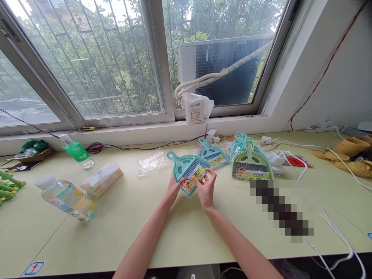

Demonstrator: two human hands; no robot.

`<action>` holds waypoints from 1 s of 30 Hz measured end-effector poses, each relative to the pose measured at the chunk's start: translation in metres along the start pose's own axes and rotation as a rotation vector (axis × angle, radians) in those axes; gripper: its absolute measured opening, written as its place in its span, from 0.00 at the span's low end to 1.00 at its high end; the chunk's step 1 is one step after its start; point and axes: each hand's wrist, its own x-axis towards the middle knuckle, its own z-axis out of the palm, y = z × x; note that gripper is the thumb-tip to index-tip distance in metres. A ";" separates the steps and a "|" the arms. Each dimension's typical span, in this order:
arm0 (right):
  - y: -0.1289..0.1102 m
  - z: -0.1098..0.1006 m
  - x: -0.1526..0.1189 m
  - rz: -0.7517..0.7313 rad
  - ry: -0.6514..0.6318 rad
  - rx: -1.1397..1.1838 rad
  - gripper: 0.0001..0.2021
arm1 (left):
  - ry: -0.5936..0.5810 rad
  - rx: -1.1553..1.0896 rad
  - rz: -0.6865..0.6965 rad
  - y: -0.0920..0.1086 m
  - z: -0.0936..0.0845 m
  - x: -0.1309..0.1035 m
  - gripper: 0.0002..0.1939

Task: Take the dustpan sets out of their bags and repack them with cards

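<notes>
Over the middle of the table I hold a turquoise dustpan and brush set point(180, 166), tilted, its looped handle toward the upper left. Across its bristles lies a yellow printed label point(193, 181). My left hand point(173, 190) is closed around the lower left edge of the set, thumb at the front. My right hand point(207, 190) is closed at the label's right side, thumb on its front and fingers curled by the edge. Behind the held set lies a similar turquoise set point(213, 153). To the right, a green set point(250, 161) lies against several wrapped turquoise ones point(236, 145).
A clear plastic wrapper point(152, 162) lies left of my hands. Further left are a tissue box point(106, 182), a large drink bottle point(69, 199) and a green-labelled bottle point(76, 151). White cables point(337, 224) and a blurred dark patch point(281, 211) are at right.
</notes>
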 end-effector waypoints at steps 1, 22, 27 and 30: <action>0.002 0.001 -0.001 -0.034 0.011 -0.042 0.32 | 0.001 0.024 0.002 0.001 0.002 -0.001 0.38; 0.012 -0.006 0.004 0.294 -0.175 0.020 0.28 | 0.011 0.111 0.032 0.009 -0.011 0.002 0.34; 0.014 -0.009 0.009 0.393 -0.187 0.113 0.23 | -0.054 0.219 0.003 0.014 -0.016 0.006 0.34; 0.014 -0.012 0.012 0.385 -0.170 0.125 0.24 | 0.018 0.401 0.073 0.013 -0.031 0.012 0.27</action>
